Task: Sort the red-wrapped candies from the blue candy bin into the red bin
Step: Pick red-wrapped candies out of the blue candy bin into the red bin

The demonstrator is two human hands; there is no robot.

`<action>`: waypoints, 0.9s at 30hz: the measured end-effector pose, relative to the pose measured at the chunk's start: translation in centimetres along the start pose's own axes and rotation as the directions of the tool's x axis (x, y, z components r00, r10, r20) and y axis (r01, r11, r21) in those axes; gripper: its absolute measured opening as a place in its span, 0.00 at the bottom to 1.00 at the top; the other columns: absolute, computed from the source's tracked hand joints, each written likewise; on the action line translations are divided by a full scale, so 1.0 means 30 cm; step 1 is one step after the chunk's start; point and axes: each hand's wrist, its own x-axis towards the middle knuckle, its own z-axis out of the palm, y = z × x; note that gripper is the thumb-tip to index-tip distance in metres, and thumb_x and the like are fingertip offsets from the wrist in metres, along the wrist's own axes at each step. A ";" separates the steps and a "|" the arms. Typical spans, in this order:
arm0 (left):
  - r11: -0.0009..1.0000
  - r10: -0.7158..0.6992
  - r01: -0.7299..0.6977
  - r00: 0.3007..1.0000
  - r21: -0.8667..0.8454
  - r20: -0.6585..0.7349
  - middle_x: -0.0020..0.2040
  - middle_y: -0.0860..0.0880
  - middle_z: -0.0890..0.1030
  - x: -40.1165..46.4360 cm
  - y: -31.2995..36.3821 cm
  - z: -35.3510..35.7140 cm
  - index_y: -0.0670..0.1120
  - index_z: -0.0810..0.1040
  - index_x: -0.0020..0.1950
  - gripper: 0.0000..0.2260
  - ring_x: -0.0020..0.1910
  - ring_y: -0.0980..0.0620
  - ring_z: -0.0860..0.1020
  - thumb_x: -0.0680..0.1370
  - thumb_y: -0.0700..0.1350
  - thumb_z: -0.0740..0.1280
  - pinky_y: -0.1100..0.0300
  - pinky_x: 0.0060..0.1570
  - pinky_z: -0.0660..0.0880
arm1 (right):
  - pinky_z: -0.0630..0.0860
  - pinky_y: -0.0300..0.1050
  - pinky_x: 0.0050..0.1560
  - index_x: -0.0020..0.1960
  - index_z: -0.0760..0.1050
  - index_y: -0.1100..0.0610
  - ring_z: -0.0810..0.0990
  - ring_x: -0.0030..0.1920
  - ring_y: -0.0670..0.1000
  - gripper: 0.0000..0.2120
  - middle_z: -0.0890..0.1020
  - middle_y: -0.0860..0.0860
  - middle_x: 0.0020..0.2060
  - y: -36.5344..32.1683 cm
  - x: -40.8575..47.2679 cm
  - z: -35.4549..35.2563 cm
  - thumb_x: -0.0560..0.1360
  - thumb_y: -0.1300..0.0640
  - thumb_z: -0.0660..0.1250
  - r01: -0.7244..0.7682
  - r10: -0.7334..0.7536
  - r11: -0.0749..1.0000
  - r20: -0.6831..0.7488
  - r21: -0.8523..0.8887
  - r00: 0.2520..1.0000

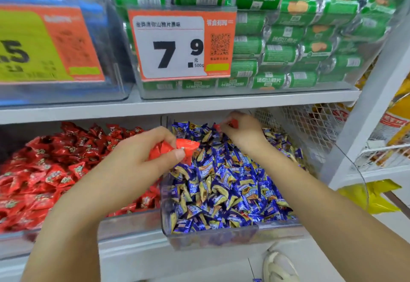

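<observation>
A clear bin of blue-wrapped candies (233, 233) stands on the lower shelf at the right. Beside it on the left is the bin heaped with red-wrapped candies (124, 221). My left hand (142, 157) hovers over the divide between the two bins and grips a bunch of red-wrapped candies (177, 148). My right hand (241, 128) is deep at the back of the blue bin, under the shelf above, and pinches a red candy (233, 123) between its fingertips.
The shelf board (199, 104) above carries a clear box of green snack packs (288, 37) with a price card (177, 44). A white wire mesh wall (310, 126) closes the right side. A shoe (279, 266) shows on the floor below.
</observation>
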 end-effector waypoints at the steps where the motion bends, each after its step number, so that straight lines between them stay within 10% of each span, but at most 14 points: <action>1: 0.996 -0.041 0.040 0.999 -0.082 -0.014 0.26 0.54 0.72 -0.018 -0.019 -0.024 0.52 0.74 0.39 0.06 0.24 0.59 0.66 0.74 0.51 0.67 0.66 0.26 0.62 | 0.72 0.43 0.42 0.42 0.76 0.52 0.79 0.43 0.53 0.03 0.82 0.52 0.41 -0.040 -0.047 -0.013 0.75 0.55 0.66 0.031 -0.032 0.996 0.004 0.086 0.999; 6: 0.933 -0.356 0.338 0.916 -0.120 -0.184 0.25 0.51 0.72 -0.062 -0.201 -0.095 0.47 0.73 0.37 0.10 0.26 0.50 0.68 0.76 0.48 0.67 0.58 0.29 0.65 | 0.67 0.31 0.37 0.38 0.73 0.47 0.73 0.35 0.40 0.07 0.77 0.39 0.31 -0.327 -0.298 -0.039 0.74 0.55 0.67 0.271 -0.294 0.909 0.028 0.316 0.955; 10: 0.877 -0.451 0.481 0.816 -0.010 -0.361 0.36 0.47 0.79 -0.104 -0.304 -0.132 0.49 0.73 0.43 0.10 0.37 0.45 0.76 0.76 0.54 0.65 0.53 0.40 0.71 | 0.67 0.43 0.40 0.42 0.73 0.48 0.71 0.34 0.43 0.04 0.79 0.44 0.37 -0.504 -0.310 0.099 0.74 0.49 0.65 0.355 -0.384 0.919 0.179 0.173 0.906; 15: 0.876 -0.477 0.364 0.751 -0.317 -0.456 0.59 0.50 0.76 -0.117 -0.328 -0.166 0.47 0.73 0.62 0.20 0.61 0.49 0.73 0.78 0.59 0.60 0.60 0.54 0.64 | 0.68 0.43 0.59 0.66 0.69 0.48 0.71 0.63 0.49 0.26 0.76 0.50 0.61 -0.570 -0.256 0.188 0.74 0.35 0.60 0.329 -0.338 0.940 0.351 0.089 0.873; 21: 0.909 -0.400 0.409 0.800 -0.082 -0.447 0.58 0.49 0.80 -0.163 -0.381 -0.203 0.49 0.76 0.62 0.16 0.57 0.50 0.76 0.79 0.55 0.61 0.58 0.55 0.68 | 0.64 0.34 0.49 0.57 0.76 0.48 0.72 0.50 0.39 0.10 0.76 0.43 0.52 -0.357 -0.327 0.050 0.78 0.48 0.62 0.387 -0.381 0.922 0.194 0.006 0.904; 27: 0.983 -0.184 0.181 0.940 -0.040 -0.287 0.55 0.53 0.80 -0.092 -0.209 -0.021 0.50 0.74 0.65 0.16 0.53 0.54 0.78 0.79 0.53 0.62 0.64 0.50 0.71 | 0.68 0.42 0.57 0.56 0.76 0.45 0.73 0.60 0.47 0.12 0.77 0.44 0.55 -0.036 -0.355 -0.100 0.78 0.43 0.60 0.265 -0.218 0.936 0.210 -0.231 0.953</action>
